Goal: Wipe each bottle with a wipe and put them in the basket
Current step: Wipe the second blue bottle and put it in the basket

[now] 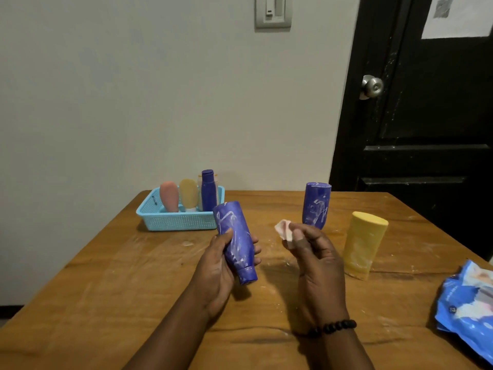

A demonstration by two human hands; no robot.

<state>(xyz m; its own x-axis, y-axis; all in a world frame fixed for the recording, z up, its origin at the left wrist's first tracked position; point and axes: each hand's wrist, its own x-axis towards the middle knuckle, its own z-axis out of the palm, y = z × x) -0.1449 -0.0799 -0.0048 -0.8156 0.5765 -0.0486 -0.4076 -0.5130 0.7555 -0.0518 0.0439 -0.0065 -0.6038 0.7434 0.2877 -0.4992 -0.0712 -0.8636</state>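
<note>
The blue plastic wipes packet (469, 311) at the table's right edge is cut off by the frame, and its print is too blurred to read. In the light blue perforated plastic basket (177, 218) at the far left of the wooden table (106, 289), a clear bottle is mostly hidden behind the dark blue capped bottle (208, 190); a pink tube (169, 196) and a yellow tube (188, 194) stand cap-down beside it.

The left hand (217, 273) grips a dark blue plastic bottle streaked with white (236, 241), thumb on the near side and fingers curled round the far side, whose tips show past its right edge. The bottle tilts, cap toward the person and base up toward the basket.

The right hand (314, 257) pinches a crumpled white wipe (284, 229) between thumb and fingertips, just right of the held bottle and apart from it.

Behind the right hand a second streaked blue bottle (316, 205) stands cap-down, its lower end hidden by the fingers. A yellow bottle (364, 244) stands inverted to its right.
</note>
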